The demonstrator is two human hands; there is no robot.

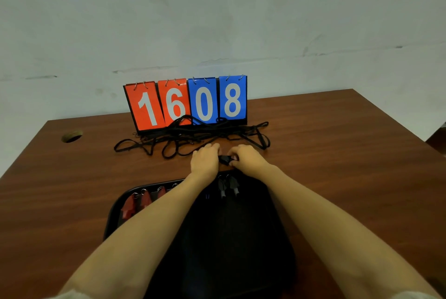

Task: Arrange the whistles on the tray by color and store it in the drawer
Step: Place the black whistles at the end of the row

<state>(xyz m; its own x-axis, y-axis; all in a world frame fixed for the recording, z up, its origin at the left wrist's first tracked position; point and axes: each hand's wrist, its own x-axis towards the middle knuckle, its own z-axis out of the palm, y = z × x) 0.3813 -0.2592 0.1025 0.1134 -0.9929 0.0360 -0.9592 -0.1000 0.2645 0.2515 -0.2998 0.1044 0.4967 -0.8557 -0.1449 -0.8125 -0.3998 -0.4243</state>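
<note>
Both hands meet just past the tray's (113, 214) far rim. The right hand (248, 157) pinches a black whistle (225, 160) in curled fingers. The left hand (205, 160) touches its other end, but I can't tell whether it grips. Beyond the fingertips lie tangled black cords (193, 134) and a scoreboard (185, 103). Back toward the wrists, red whistles (135, 204) and dark whistles (228, 186) sit in the tray.

One table (337, 154), with one hole (72, 136). One tray (113, 214). One scoreboard (185, 103) of four cards, two red and two blue. Two hands: left hand (205, 161), right hand (248, 158). Three black whistles: a pair (222, 187) on the tray, one held whistle (225, 160). At least three red whistles (144, 198); a forearm hides more. One tangle of cords (193, 134), too knotted to count.
</note>
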